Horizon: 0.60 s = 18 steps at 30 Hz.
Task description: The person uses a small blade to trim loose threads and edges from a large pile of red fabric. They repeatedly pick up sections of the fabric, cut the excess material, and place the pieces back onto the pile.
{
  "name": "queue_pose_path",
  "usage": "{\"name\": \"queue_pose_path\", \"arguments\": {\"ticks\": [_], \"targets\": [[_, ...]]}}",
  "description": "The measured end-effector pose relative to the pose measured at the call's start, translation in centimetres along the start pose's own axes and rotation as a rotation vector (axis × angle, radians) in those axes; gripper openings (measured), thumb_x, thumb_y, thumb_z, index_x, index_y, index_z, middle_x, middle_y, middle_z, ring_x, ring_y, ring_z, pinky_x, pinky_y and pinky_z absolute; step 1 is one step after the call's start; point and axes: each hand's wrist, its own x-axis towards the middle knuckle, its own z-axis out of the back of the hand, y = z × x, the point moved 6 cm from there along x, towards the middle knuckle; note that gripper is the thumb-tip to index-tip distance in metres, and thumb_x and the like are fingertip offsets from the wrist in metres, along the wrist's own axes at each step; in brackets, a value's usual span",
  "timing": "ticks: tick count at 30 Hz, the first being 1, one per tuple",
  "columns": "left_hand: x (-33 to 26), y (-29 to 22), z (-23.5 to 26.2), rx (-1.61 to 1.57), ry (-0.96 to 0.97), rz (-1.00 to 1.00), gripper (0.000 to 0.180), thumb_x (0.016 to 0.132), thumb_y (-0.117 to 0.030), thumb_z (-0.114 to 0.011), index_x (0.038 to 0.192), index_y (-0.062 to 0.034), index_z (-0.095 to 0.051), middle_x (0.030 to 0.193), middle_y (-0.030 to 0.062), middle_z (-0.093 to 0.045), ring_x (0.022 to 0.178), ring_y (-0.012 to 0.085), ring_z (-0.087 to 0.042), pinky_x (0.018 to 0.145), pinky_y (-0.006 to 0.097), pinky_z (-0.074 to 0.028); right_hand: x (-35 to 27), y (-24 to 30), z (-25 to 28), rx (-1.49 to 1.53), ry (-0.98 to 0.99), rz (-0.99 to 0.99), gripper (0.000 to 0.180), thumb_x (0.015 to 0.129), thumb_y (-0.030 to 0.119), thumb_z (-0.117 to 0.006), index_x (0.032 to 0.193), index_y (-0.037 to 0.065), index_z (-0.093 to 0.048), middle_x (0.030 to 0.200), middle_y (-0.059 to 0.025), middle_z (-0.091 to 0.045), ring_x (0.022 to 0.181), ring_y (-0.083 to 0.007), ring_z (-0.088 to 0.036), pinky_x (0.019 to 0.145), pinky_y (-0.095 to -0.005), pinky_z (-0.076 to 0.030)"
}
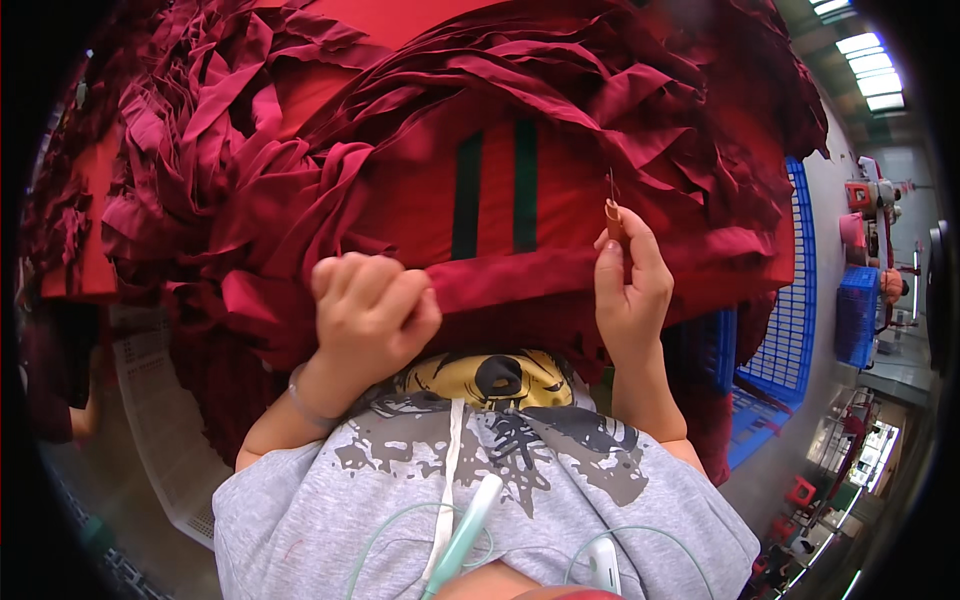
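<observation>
My left hand is closed at the near edge of the red table, its fingers curled over a dark red fabric strip. From that fist the strip stretches rightward, passing beneath my other hand. My right hand is raised at the right, pinching a small pointed tool with an orange-brown body between thumb and fingers. Its thin metal tip points away from me; whether it is snips or a seam ripper I cannot tell. Heaped beyond both hands are long dark red fabric strips.
Two dark green stripes mark the red tabletop. A blue plastic crate stands at the right, and a white basket sits low at the left. Another person's arm shows at the far left.
</observation>
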Motion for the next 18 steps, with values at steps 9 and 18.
{"name": "queue_pose_path", "arguments": {"ticks": [9, 18], "targets": [[1.7, 7.5, 14.4, 0.888, -0.451, 0.236, 0.009, 0.082, -0.014, -0.069, 0.088, -0.0085, -0.068, 0.094, 0.007, -0.064, 0.085, 0.0262, -0.061, 0.075, 0.04, -0.048, -2.8, -3.7, 2.2, 0.423, 0.005, -0.394, 0.012, 0.089, 0.001, -0.06, 0.097, 0.005, -0.052, 0.076, 0.0065, -0.049, 0.066, 0.0006, -0.041, 0.057, -0.0161, -0.035], [6.2, 2.5, -8.0, 0.297, 0.164, 0.108, 0.041, 0.084, -0.016, -0.064, 0.122, -0.0028, -0.056, 0.121, 0.01, -0.06, 0.112, 0.0252, -0.056, 0.103, 0.045, -0.037, -3.7, -1.6, 1.1, 0.293, 0.116, -0.363, 0.012, 0.085, 0.003, -0.065, 0.087, 0.006, -0.053, 0.065, 0.0064, -0.045, 0.057, 0.0, -0.038, 0.05, -0.0178, -0.03]]}}
